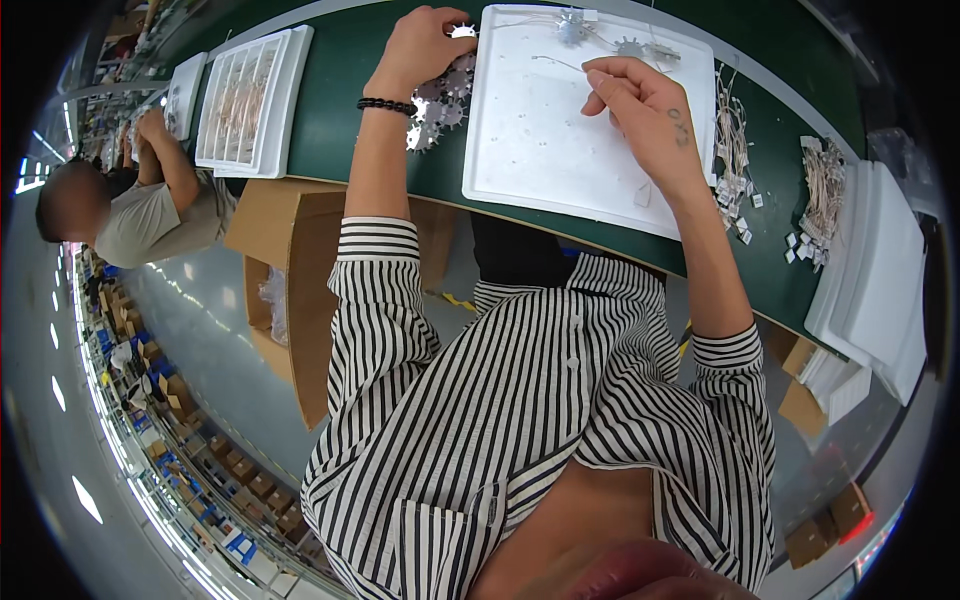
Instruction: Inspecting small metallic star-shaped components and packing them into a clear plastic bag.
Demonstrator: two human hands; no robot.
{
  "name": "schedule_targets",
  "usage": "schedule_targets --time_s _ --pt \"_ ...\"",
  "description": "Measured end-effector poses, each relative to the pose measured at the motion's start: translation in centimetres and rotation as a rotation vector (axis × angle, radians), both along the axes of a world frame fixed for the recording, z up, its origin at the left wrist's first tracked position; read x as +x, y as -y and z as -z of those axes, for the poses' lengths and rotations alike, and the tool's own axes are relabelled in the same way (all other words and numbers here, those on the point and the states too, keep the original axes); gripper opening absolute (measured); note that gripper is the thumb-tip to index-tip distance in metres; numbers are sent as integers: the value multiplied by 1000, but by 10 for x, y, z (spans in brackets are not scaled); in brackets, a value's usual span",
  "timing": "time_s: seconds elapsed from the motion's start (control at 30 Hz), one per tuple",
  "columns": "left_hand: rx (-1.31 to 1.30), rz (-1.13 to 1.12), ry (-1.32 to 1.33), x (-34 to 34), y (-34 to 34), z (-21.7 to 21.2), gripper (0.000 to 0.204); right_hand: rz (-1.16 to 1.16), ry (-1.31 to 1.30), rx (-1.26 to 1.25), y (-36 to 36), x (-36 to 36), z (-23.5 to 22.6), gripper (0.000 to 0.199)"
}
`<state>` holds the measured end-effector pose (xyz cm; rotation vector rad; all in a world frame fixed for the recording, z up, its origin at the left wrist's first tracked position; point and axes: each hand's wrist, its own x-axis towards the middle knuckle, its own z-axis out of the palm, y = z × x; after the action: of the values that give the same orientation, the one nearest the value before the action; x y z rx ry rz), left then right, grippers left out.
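At the tray's left edge, my left hand (pixel 422 50) has its fingers closed on a silvery toothed metal disc (pixel 462 32). Below it, more such discs lie in a loose pile (pixel 432 112) on the green table. Over the white tray (pixel 545 150), my right hand (pixel 645 110) pinches a thin pale wire (pixel 556 61) between thumb and fingers, the wire's end pointing left. Toward the tray's far side are a toothed disc (pixel 571 28) and another disc (pixel 630 47), with wires running around them. Small clear specks dot the tray's surface.
Bundled wires with white tags (pixel 735 160) lie right of the tray, another bundle (pixel 820 195) farther right. Stacked white trays (pixel 880 260) stand at the right end. A slotted white tray (pixel 240 100) holds wires at left, near a co-worker (pixel 150 215). A cardboard box (pixel 300 280) sits below.
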<state>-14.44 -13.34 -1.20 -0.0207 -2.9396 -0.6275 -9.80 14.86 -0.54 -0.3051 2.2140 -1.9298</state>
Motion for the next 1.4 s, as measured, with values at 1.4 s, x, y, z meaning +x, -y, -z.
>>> schedule_targets --time_s 1.4 --pt "1582 -82 -283 120 -95 -19 13 -10 -347 -12 42 44 -35 14"
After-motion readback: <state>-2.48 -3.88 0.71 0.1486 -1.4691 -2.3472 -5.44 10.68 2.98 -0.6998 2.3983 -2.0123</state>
